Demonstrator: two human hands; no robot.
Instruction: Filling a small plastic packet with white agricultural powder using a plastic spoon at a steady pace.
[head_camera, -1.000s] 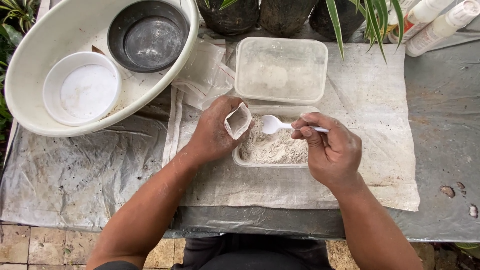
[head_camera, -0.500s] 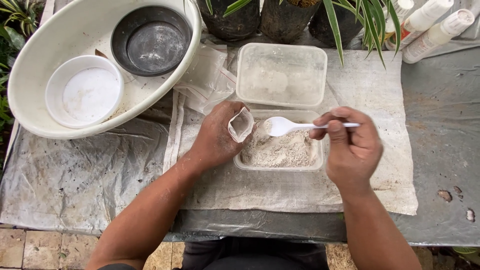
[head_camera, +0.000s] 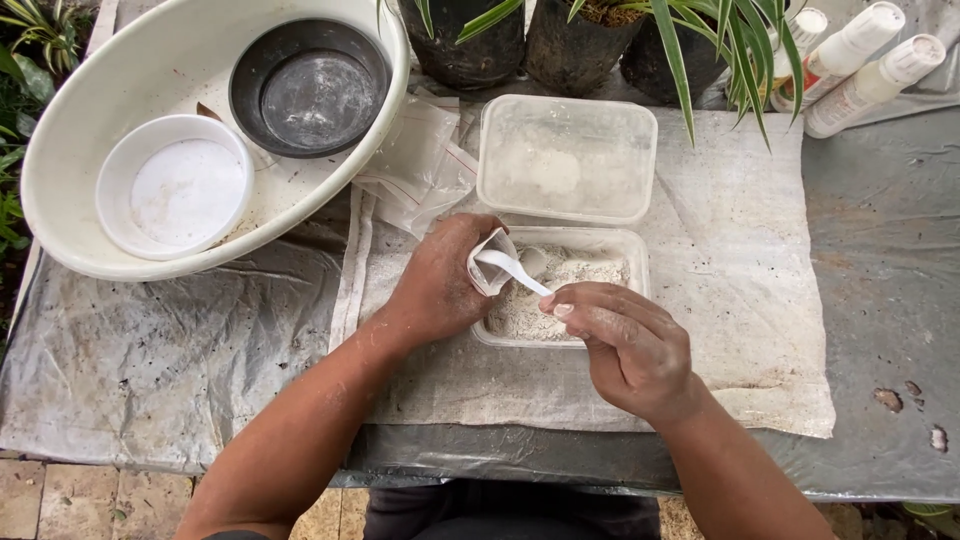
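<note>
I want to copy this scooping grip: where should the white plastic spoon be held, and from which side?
Grip the white plastic spoon at its handle's far end, from the right, as the right hand does: the bowl end points left into the small bag.

The counter (head_camera: 880, 270) is covered by a grey, stained plastic sheet (head_camera: 150, 370). On it lies a pale woven cloth (head_camera: 740, 300), which carries a clear tub of white powder (head_camera: 600, 285) and, just behind it, a clear lid (head_camera: 567, 158). At the left sits a large cream basin (head_camera: 60, 170); clear zip bags (head_camera: 420, 170) lie beside it. Black plant pots (head_camera: 470, 50) and white bottles (head_camera: 860, 70) line the back edge.
</note>
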